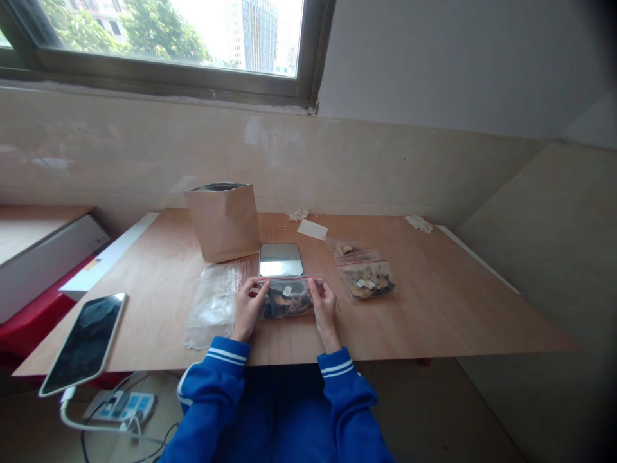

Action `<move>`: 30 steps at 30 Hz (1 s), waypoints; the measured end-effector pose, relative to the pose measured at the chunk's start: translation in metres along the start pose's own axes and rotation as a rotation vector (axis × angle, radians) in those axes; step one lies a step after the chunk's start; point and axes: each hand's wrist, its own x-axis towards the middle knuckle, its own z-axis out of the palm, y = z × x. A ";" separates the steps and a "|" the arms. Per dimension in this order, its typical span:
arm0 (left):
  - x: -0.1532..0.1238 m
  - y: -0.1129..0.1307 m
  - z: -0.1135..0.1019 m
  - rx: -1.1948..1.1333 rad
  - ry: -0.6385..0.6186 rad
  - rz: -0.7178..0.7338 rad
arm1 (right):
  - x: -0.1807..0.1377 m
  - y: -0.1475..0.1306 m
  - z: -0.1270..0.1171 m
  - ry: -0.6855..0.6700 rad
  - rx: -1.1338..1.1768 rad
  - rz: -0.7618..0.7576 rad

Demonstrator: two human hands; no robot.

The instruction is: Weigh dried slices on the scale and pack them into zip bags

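At six o'clock from the silver-topped scale [280,257], the filled zip-lock bag [288,302] is pinched at both ends of its red-lined top by the left hand [249,305] and right hand [324,310], presumably so that the mouth is held straight.

No text readable. Small white packet [287,291] in held bag [289,304]: dark marking, too small to make out. White packets [361,283] in right bag [367,276]: dark marks too, illegible at this size. White panel [58,263], far left: tiny marks near its right end, can't be read.
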 end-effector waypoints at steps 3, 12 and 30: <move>-0.001 0.002 -0.001 0.003 -0.054 -0.006 | 0.000 0.000 0.000 -0.054 0.026 0.020; -0.001 0.003 -0.001 -0.002 -0.030 -0.014 | 0.000 0.004 -0.001 -0.063 0.091 0.082; -0.002 -0.002 -0.001 -0.020 -0.100 0.028 | 0.000 0.003 0.002 -0.133 0.085 0.115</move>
